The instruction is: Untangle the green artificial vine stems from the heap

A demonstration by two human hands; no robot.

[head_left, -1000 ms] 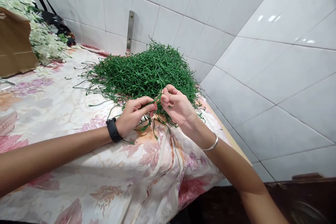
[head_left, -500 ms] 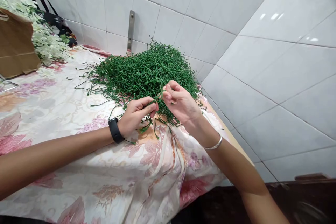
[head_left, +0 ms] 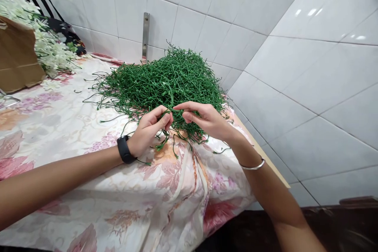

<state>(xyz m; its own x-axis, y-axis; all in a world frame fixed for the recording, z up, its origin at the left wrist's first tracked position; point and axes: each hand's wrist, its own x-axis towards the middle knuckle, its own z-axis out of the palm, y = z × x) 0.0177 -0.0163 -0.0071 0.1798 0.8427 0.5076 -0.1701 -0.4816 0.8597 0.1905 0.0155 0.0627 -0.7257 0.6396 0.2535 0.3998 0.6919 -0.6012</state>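
My left hand (head_left: 152, 126), with a black band on its wrist, is closed in a pinch on a thin green artificial flower stem (head_left: 170, 93). The stem's upper part rises above the fingertips. Close by on the right, my right hand (head_left: 205, 118) has its index finger stretched toward the stem at the left fingertips, the thumb apart below it. Whether that fingertip touches the stem, I cannot tell. Behind both hands spreads a big heap of green stems (head_left: 183, 71), and several loose ones lie under them.
A floral tablecloth (head_left: 97, 189) covers the table. White artificial flowers (head_left: 56, 53), a torn cardboard box (head_left: 19, 55) and a dark bag (head_left: 66, 31) stand at the left. Tiled walls (head_left: 295, 86) close off the back and right; a metal bracket (head_left: 145, 33) is on the back wall.
My right hand has loosened its pinch on the stem, stretching out its index finger and turning flatter. My left hand keeps its grip, shifted slightly left.
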